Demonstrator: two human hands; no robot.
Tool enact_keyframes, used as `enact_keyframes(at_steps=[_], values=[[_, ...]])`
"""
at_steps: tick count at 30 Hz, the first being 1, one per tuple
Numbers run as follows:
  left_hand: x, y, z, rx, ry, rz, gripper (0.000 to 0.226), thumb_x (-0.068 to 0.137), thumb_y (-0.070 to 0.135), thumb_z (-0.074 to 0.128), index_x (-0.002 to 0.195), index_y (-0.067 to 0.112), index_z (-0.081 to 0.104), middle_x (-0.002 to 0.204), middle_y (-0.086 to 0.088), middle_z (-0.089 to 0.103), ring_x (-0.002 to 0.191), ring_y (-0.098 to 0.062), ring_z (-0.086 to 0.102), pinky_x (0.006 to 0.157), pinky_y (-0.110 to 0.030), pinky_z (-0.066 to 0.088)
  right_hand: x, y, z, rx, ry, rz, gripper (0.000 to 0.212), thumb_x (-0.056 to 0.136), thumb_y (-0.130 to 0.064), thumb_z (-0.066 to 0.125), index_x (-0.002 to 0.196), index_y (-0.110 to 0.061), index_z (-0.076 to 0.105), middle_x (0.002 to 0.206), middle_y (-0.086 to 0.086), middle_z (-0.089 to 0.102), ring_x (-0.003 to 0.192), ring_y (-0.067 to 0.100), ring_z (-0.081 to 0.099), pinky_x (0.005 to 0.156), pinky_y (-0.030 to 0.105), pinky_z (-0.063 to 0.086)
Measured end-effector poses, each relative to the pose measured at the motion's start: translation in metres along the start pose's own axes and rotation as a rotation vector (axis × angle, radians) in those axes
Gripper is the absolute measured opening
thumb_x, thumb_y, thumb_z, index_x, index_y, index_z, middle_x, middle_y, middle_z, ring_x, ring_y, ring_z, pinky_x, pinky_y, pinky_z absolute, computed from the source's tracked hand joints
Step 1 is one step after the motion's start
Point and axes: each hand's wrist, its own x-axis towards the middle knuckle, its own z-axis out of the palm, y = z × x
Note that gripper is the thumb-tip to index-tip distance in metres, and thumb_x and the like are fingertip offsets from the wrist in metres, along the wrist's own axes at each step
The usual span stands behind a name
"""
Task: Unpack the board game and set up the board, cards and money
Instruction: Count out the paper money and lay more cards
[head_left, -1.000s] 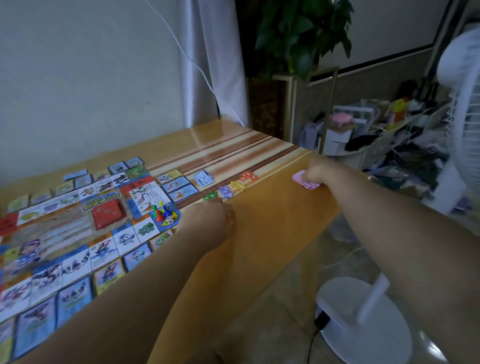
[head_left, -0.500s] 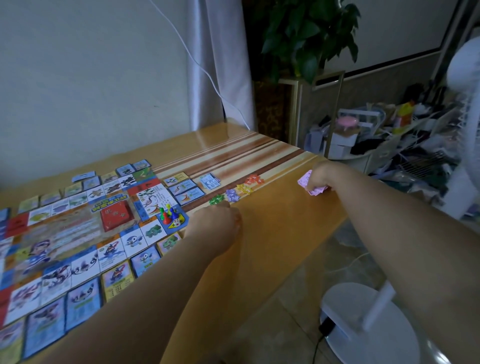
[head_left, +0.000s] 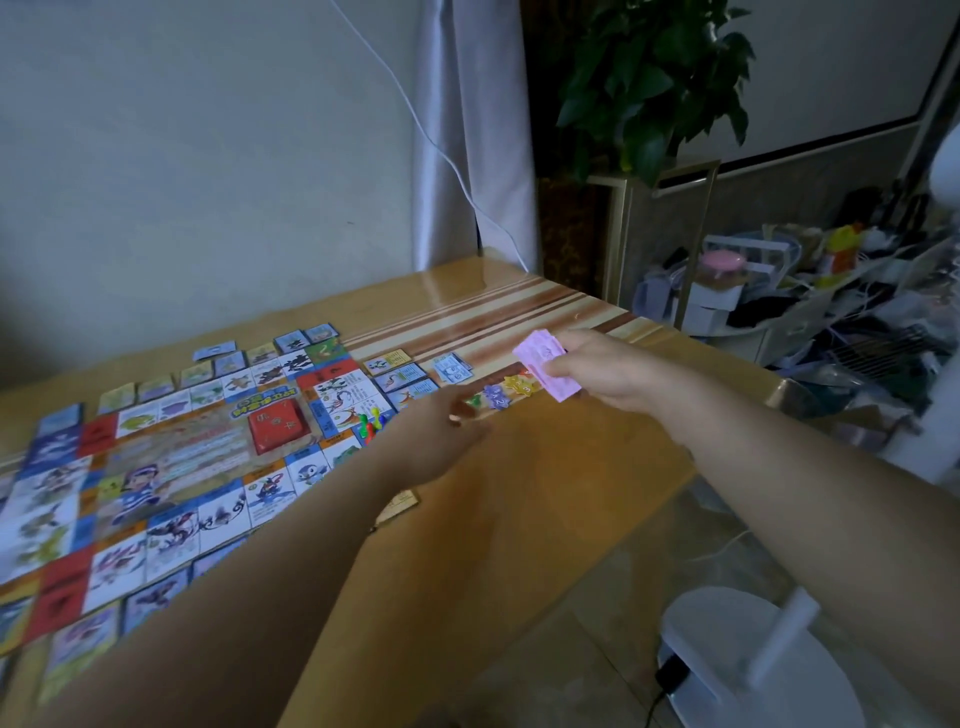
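Note:
The colourful game board (head_left: 171, 467) lies flat on the left of the wooden table (head_left: 545, 467), ringed by small cards. A red card stack (head_left: 278, 426) sits near its middle, and coloured pawns (head_left: 370, 420) stand at its right corner. My right hand (head_left: 608, 371) pinches a stack of pink play money (head_left: 545, 371) above the table's right part. Just left of it my left hand (head_left: 441, 436) hovers with fingers curled; I cannot tell what it holds. Star-shaped tokens (head_left: 506, 391) lie in a row between the hands. Three cards (head_left: 402, 375) and a blue card (head_left: 453, 368) lie past the board.
A white fan base (head_left: 753, 660) stands on the floor at the lower right, with its black plug beside it. A potted plant (head_left: 654, 88) and a cluttered shelf (head_left: 789, 296) are behind the table's far end. A single card (head_left: 399, 506) lies near the table's front edge.
My right hand has lifted the pink money from the table's right edge and brought it left, over the tokens. My left hand has shifted slightly right.

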Motion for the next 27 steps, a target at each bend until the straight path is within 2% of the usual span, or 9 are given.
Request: enact_keyframes(at_steps=[3,6,9,14,15,17,19,23,27], values=[[-0.027,-0.007,-0.022,-0.560,0.000,-0.131,0.061,0.088,0.042,0.060,0.142,0.026,0.038,0.133,0.008,0.052,0.120,-0.013,0.050,0.099,-0.035,0.044,-0.027,-0.029,0.033,0.322,-0.159,-0.110,0.031,0.095,0.003,0.044,0.125,0.000,0.053,0.124,0.023,0.058,0.116,0.034,0.056,0.104,0.047,0.040],[-0.058,-0.013,-0.030,-0.992,0.027,-0.182,0.039,0.088,0.035,0.059,0.125,0.023,0.057,0.119,0.003,0.063,0.113,-0.016,0.057,0.089,-0.033,0.048,-0.048,-0.052,0.070,0.541,-0.302,-0.201,0.036,0.090,0.011,0.048,0.126,0.002,0.051,0.111,0.021,0.063,0.102,0.028,0.059,0.103,0.041,0.040],[-0.090,-0.021,-0.031,-1.220,0.137,-0.169,0.024,0.097,0.020,0.047,0.116,0.014,0.061,0.111,-0.007,0.068,0.097,-0.018,0.063,0.082,-0.031,0.052,-0.067,-0.070,0.108,0.525,-0.349,-0.276,0.044,0.088,0.010,0.054,0.130,-0.002,0.047,0.095,0.009,0.066,0.085,0.017,0.062,0.094,0.031,0.046],[-0.145,-0.040,-0.038,-1.450,0.365,-0.120,0.024,0.098,0.006,0.037,0.101,0.003,0.061,0.101,-0.019,0.065,0.097,-0.028,0.058,0.086,-0.037,0.046,-0.102,-0.095,0.156,0.082,-0.266,-0.598,0.033,0.089,-0.007,0.062,0.119,-0.016,0.053,0.089,0.005,0.067,0.066,-0.004,0.055,0.067,0.012,0.043],[-0.156,-0.044,-0.041,-1.491,0.377,-0.114,0.026,0.098,0.006,0.036,0.101,0.003,0.061,0.099,-0.017,0.067,0.095,-0.027,0.061,0.083,-0.036,0.049,-0.108,-0.098,0.163,-0.051,-0.198,-0.698,0.036,0.087,-0.012,0.065,0.121,-0.018,0.054,0.092,0.000,0.064,0.070,-0.006,0.053,0.070,0.012,0.040],[-0.177,-0.050,-0.047,-1.523,0.369,-0.145,0.028,0.099,0.009,0.036,0.106,0.005,0.063,0.104,-0.014,0.069,0.091,-0.025,0.066,0.078,-0.034,0.052,-0.119,-0.102,0.171,-0.290,-0.048,-0.912,0.055,0.079,-0.025,0.073,0.129,-0.020,0.052,0.112,-0.003,0.057,0.099,0.003,0.051,0.091,0.020,0.036],[-0.196,-0.053,-0.051,-1.535,0.368,-0.204,0.024,0.097,0.009,0.040,0.105,0.005,0.062,0.101,-0.013,0.066,0.086,-0.024,0.065,0.078,-0.035,0.051,-0.127,-0.104,0.179,-0.447,-0.063,-1.074,0.079,0.068,-0.041,0.078,0.137,-0.020,0.045,0.130,-0.002,0.050,0.119,0.014,0.039,0.103,0.021,0.024],[-0.221,-0.054,-0.050,-1.431,0.294,-0.238,0.019,0.096,0.004,0.040,0.100,0.002,0.058,0.091,-0.016,0.062,0.075,-0.019,0.068,0.063,-0.030,0.055,-0.137,-0.110,0.198,-0.547,-0.196,-1.188,0.087,0.065,-0.038,0.081,0.140,-0.015,0.042,0.139,0.002,0.049,0.125,0.015,0.036,0.104,0.019,0.020],[-0.235,-0.059,-0.056,-1.386,0.219,-0.259,0.018,0.096,0.012,0.043,0.097,0.008,0.060,0.095,-0.012,0.062,0.077,-0.017,0.064,0.072,-0.030,0.045,-0.143,-0.116,0.202,-0.416,-0.238,-1.133,0.079,0.064,-0.028,0.083,0.134,-0.016,0.049,0.131,0.002,0.055,0.120,0.011,0.043,0.101,0.020,0.028]])
